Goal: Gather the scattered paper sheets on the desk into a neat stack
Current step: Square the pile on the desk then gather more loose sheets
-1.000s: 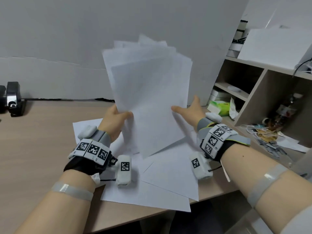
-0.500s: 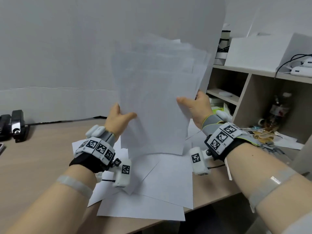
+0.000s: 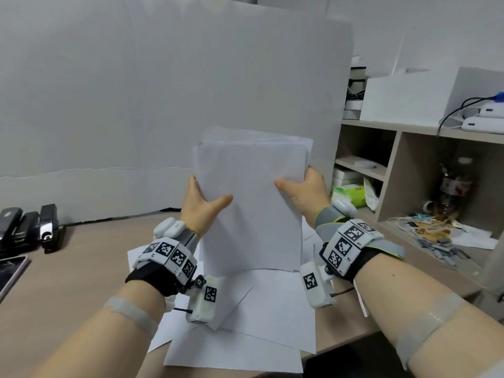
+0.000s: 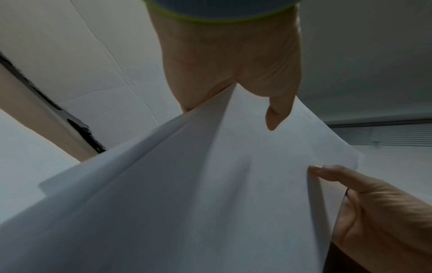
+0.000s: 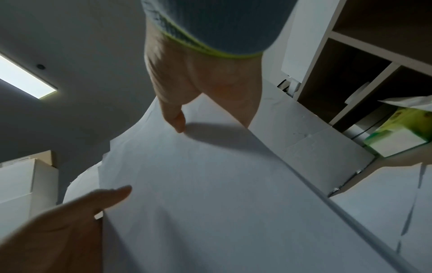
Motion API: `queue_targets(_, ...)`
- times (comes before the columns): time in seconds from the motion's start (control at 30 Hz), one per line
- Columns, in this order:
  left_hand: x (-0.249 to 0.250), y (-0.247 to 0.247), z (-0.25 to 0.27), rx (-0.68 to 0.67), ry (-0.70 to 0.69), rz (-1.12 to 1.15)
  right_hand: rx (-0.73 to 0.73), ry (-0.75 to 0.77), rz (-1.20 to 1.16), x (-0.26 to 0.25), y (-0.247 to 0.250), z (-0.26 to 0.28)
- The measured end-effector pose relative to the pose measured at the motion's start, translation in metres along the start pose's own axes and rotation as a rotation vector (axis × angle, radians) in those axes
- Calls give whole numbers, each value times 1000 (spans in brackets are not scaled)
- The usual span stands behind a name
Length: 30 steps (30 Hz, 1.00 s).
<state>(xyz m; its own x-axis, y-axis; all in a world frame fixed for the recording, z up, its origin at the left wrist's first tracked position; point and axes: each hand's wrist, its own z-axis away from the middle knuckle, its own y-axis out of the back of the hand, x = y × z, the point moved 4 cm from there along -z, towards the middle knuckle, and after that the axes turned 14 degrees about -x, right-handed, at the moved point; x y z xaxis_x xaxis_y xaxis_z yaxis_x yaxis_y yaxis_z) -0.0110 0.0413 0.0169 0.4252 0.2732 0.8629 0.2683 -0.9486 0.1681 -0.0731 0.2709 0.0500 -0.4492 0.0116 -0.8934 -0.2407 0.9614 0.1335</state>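
Observation:
A bundle of white paper sheets (image 3: 251, 214) stands upright, its lower edge resting on several loose sheets (image 3: 245, 339) that lie overlapping on the wooden desk (image 3: 81, 268). My left hand (image 3: 203, 203) grips the bundle's left edge, thumb in front and fingers behind. My right hand (image 3: 297, 184) grips the right edge the same way. The bundle's top edges are nearly level. In the left wrist view my left hand (image 4: 233, 73) pinches the paper (image 4: 210, 184). In the right wrist view the thumb of my right hand (image 5: 198, 83) lies on the paper (image 5: 210, 184).
Black staplers (image 3: 49, 227) and a dark screen (image 3: 11, 268) sit at the desk's left. A shelf unit (image 3: 395, 173) stands at the right with a green tissue pack (image 3: 351, 195) and small clutter (image 3: 425, 230). A white board (image 3: 136, 105) backs the desk.
The fanned-out sheets have been drawn together into a squarer bundle and lowered until its bottom edge meets the desk sheets. My right hand went from a flat palm to a grip on the edge.

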Motion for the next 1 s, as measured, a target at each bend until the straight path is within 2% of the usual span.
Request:
queue_targets(0.23, 13, 3, -18, 58, -85, -3, 58, 97, 32, -19, 1, -7)
queue_targets(0.4, -26, 7, -9, -5, 158, 11, 42, -53, 33, 24, 7, 0)
queue_targets(0.5, -45, 3, -6, -46, 211, 91, -40, -113, -4, 41, -3, 4)
queue_targets(0.83, -33, -13, -3, 118, 89, 70, 60, -43, 108, 22, -12, -11)
queue_targets(0.9, -42, -13, 4, 96, 143, 95, 69, -72, 125, 29, -10, -5)
queue_targets(1.0, -57, -17, 11, -25, 203, 197, 64, -36, 159, 26, -2, -1)
